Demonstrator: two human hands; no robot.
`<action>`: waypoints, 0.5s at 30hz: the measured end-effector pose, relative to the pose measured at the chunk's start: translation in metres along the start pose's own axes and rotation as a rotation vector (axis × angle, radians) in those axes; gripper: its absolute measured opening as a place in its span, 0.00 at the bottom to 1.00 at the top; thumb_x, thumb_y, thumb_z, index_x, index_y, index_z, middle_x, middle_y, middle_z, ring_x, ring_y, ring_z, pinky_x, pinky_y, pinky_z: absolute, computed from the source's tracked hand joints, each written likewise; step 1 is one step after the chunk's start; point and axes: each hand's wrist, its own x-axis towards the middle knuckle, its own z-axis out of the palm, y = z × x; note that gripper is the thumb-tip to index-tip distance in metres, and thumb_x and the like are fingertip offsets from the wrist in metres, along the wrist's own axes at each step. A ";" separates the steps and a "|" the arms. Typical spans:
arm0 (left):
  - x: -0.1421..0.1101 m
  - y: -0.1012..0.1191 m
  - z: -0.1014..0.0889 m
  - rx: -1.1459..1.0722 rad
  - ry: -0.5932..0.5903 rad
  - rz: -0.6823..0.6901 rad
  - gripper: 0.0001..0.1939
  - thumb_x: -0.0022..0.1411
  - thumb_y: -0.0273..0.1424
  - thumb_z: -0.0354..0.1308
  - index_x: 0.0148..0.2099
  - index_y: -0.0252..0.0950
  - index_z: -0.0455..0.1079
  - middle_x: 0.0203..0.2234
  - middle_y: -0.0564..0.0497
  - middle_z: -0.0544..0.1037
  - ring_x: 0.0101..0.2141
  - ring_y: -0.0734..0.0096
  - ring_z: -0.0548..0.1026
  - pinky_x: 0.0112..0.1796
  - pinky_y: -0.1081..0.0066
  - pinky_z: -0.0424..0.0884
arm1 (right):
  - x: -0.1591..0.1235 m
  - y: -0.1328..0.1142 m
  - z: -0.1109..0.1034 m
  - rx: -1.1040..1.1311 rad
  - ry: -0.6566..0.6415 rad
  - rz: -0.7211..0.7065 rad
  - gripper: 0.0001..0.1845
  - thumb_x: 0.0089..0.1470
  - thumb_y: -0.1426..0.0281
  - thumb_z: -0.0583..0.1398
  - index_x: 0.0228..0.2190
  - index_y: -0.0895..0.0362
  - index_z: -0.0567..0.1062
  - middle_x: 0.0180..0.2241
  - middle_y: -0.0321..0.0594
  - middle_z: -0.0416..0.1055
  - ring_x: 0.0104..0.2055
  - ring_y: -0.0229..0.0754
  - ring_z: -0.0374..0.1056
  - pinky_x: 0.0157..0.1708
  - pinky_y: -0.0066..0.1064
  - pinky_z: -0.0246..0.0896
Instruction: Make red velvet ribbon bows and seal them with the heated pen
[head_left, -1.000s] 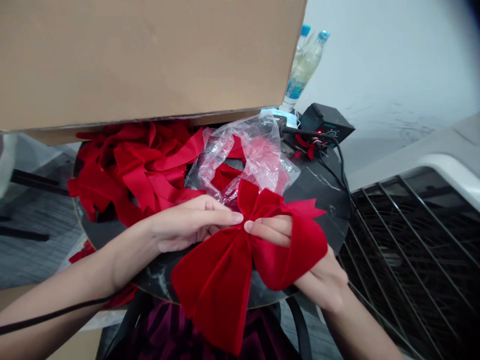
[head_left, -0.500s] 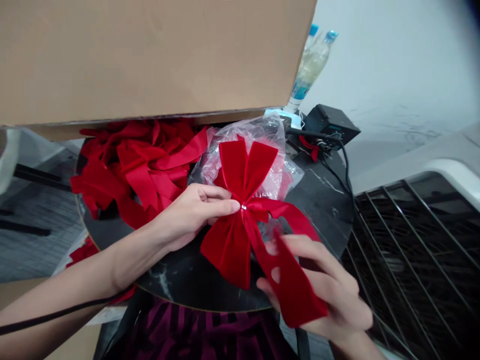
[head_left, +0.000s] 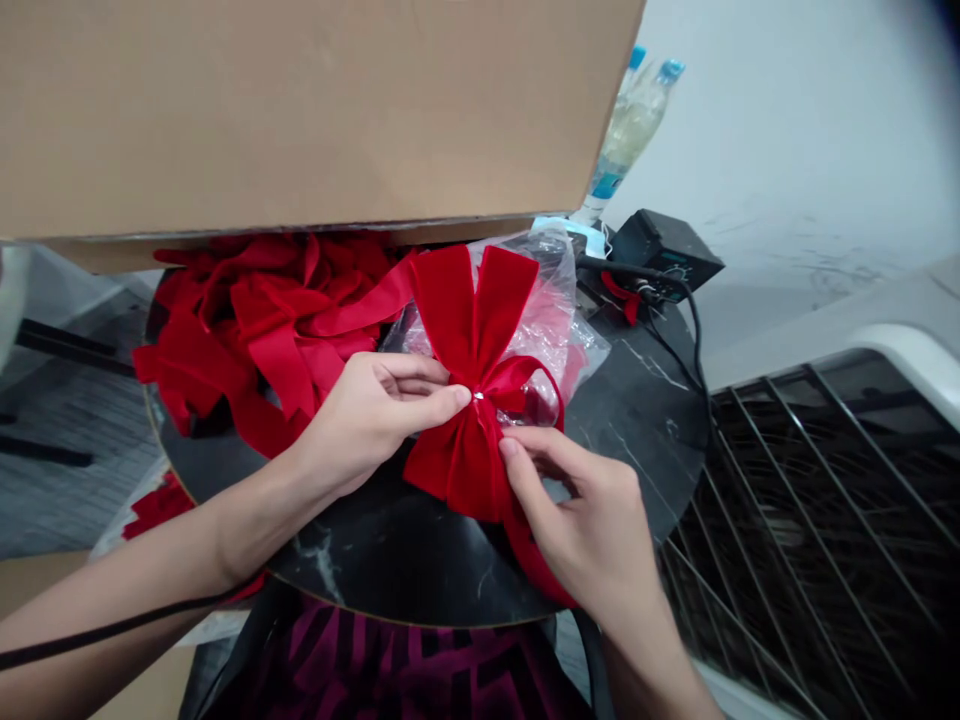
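Honestly can't make out that tiny silver thing point(head_left: 478, 396) in the middle of the red bow point(head_left: 457, 390), way too small. The cardboard box point(head_left: 300, 110) runs off the top and left edges, and it partly hides the plastic bottles point(head_left: 631, 135). No clue about the blurry white thing point(head_left: 10, 295) at the left edge.

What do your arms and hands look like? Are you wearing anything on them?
The left arm and right arm are bare, with no sleeves showing, and the left hand and right hand wear no gloves. A thin black cord lies across the left arm.
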 end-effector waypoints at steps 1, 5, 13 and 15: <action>-0.001 -0.002 0.001 -0.028 -0.010 -0.019 0.08 0.48 0.25 0.75 0.32 0.32 0.80 0.29 0.49 0.85 0.30 0.70 0.81 0.36 0.75 0.76 | -0.001 0.000 0.003 0.034 -0.041 0.030 0.07 0.64 0.72 0.59 0.39 0.54 0.79 0.30 0.33 0.80 0.31 0.36 0.78 0.32 0.23 0.72; -0.007 -0.008 0.010 -0.180 -0.120 -0.123 0.07 0.56 0.28 0.71 0.35 0.34 0.76 0.27 0.53 0.82 0.32 0.72 0.81 0.37 0.77 0.76 | -0.005 -0.002 0.000 0.112 -0.162 0.060 0.08 0.63 0.73 0.58 0.38 0.54 0.79 0.28 0.30 0.79 0.27 0.34 0.76 0.29 0.21 0.70; -0.010 -0.004 0.009 -0.221 -0.256 -0.188 0.06 0.67 0.31 0.61 0.40 0.36 0.67 0.25 0.50 0.83 0.28 0.64 0.84 0.34 0.68 0.79 | 0.000 0.006 -0.018 -0.167 0.228 0.003 0.06 0.55 0.68 0.69 0.35 0.53 0.79 0.29 0.34 0.77 0.29 0.37 0.72 0.33 0.28 0.70; -0.008 -0.003 0.005 -0.210 -0.307 -0.206 0.06 0.68 0.32 0.61 0.42 0.36 0.66 0.24 0.49 0.83 0.26 0.63 0.83 0.31 0.67 0.80 | 0.012 0.015 -0.028 -0.142 0.223 -0.057 0.21 0.54 0.68 0.69 0.50 0.53 0.77 0.45 0.41 0.78 0.44 0.44 0.75 0.48 0.36 0.72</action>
